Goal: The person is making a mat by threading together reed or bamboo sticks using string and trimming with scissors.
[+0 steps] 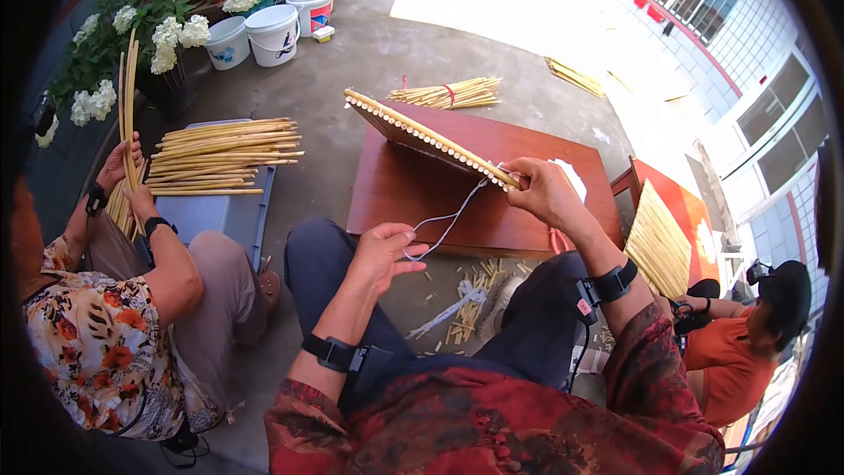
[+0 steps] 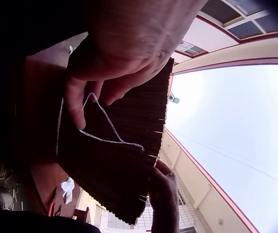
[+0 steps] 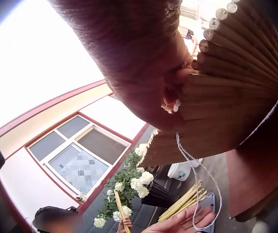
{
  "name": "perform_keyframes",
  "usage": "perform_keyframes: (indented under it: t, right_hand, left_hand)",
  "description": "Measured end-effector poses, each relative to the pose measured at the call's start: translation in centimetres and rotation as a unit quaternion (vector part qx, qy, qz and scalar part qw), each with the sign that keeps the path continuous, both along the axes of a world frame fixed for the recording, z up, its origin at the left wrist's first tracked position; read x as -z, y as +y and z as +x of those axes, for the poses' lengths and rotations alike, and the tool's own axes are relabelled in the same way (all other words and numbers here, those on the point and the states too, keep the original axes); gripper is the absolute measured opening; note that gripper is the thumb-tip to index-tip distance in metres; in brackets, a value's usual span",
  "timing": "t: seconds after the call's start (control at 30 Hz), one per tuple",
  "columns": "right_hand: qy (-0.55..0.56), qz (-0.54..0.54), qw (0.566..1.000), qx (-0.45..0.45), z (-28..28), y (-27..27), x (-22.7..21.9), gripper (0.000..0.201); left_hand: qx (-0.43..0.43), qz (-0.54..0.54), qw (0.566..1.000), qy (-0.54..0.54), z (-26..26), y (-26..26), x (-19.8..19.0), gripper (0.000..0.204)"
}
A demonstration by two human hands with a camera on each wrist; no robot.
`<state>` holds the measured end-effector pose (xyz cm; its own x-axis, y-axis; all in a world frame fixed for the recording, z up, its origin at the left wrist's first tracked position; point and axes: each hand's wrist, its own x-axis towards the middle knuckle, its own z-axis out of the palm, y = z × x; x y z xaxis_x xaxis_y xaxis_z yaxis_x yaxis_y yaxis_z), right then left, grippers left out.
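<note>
A mat of stalks [image 1: 428, 136], bound side by side with cord, stands tilted over the brown table [image 1: 387, 189]. My right hand [image 1: 547, 193] grips its near upper corner, thumb and fingers curled about the end stalks. From that edge a white string [image 1: 455, 215] runs down in a slack loop to my left hand [image 1: 380, 257]. In the right wrist view, the left hand's fingers [image 3: 204, 217] are stretched out with the loop draped across them. The left wrist view shows the string [image 2: 105, 115] passing over the fingers in front of the mat's dark underside [image 2: 114, 165].
A person at left holds long stalks [image 1: 130, 114] beside a stalk pile [image 1: 224, 154] on a blue table. At right, another person sits by a second mat [image 1: 659, 242]. Cut stubs [image 1: 466, 317] litter the ground. Buckets [image 1: 272, 35] and a red-tied bundle [image 1: 453, 93] lie beyond.
</note>
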<state>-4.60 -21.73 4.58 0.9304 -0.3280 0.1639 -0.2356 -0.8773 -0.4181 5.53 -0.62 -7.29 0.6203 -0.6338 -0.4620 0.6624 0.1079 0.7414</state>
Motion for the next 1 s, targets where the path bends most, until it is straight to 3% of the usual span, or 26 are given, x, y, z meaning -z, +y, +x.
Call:
perform_keyframes:
  t: [0.03,0.07,0.1,0.13,0.17,0.23,0.27,0.3,0.33,0.6,0.67,0.77,0.9,0.97,1.0]
  right_hand:
    - [0.012,0.001,1.000,0.015,0.1,0.1,-0.3,0.034]
    - [0.013,-0.002,1.000,0.014,0.1,0.3,-0.6,0.034]
    - [0.039,0.004,0.999,0.023,0.1,0.5,-1.0,0.035]
    - [0.065,0.008,0.997,0.031,0.2,0.7,-1.2,0.037]
    - [0.066,0.004,0.997,0.030,0.2,0.7,-1.2,0.037]
    - [0.067,0.008,0.997,0.030,0.3,0.7,-1.2,0.037]
    - [0.067,0.007,0.997,0.029,0.3,0.7,-0.9,0.037]
    - [0.047,0.008,0.999,0.020,0.2,0.5,-0.6,0.036]
    - [0.026,0.008,1.000,0.012,0.2,0.3,-0.5,0.035]
    - [0.048,0.051,0.997,0.027,0.1,1.0,-0.8,0.035]
    - [0.066,0.048,0.996,0.019,0.1,1.1,-0.9,0.036]
    - [0.037,0.010,0.999,0.003,0.1,0.9,-0.8,0.038]
    - [0.043,0.022,0.999,0.014,0.1,1.3,-0.9,0.038]
    - [0.048,0.012,0.999,0.015,0.0,1.4,-0.9,0.037]
    - [0.049,0.012,0.999,0.015,0.0,1.4,-0.8,0.037]
  left_hand:
    - [-0.059,0.021,0.998,-0.012,0.1,-0.3,-0.2,0.021]
    - [-0.059,0.018,0.998,-0.012,0.5,-0.9,0.7,0.021]
    - [-0.116,0.069,0.963,-0.232,1.0,-1.6,1.2,0.019]
    - [-0.168,0.115,0.875,-0.439,1.3,-2.0,1.7,0.017]
    - [-0.170,0.113,0.876,-0.437,1.3,-2.5,2.1,0.017]
    - [-0.065,0.143,0.837,-0.524,0.5,-3.3,-2.2,0.015]
    - [-0.039,0.054,0.886,-0.459,0.8,-4.8,-1.6,0.014]
    - [-0.009,-0.061,0.957,-0.282,0.4,-6.1,-2.0,0.015]
    - [0.003,-0.075,0.965,-0.252,0.2,-7.0,-2.4,0.015]
    - [-0.023,-0.125,0.981,-0.146,-0.6,-9.0,-3.1,0.012]
    - [0.073,-0.121,0.983,-0.120,-0.4,-8.8,-2.8,0.009]
    - [0.040,-0.169,0.984,-0.050,-0.4,-8.8,-1.8,0.009]
    - [0.007,-0.126,0.991,-0.044,-0.4,-9.2,-1.8,0.006]
    - [0.055,-0.112,0.979,-0.161,-0.4,-9.2,-1.9,0.010]
    - [0.056,-0.112,0.979,-0.161,-0.6,-9.1,-2.0,0.010]
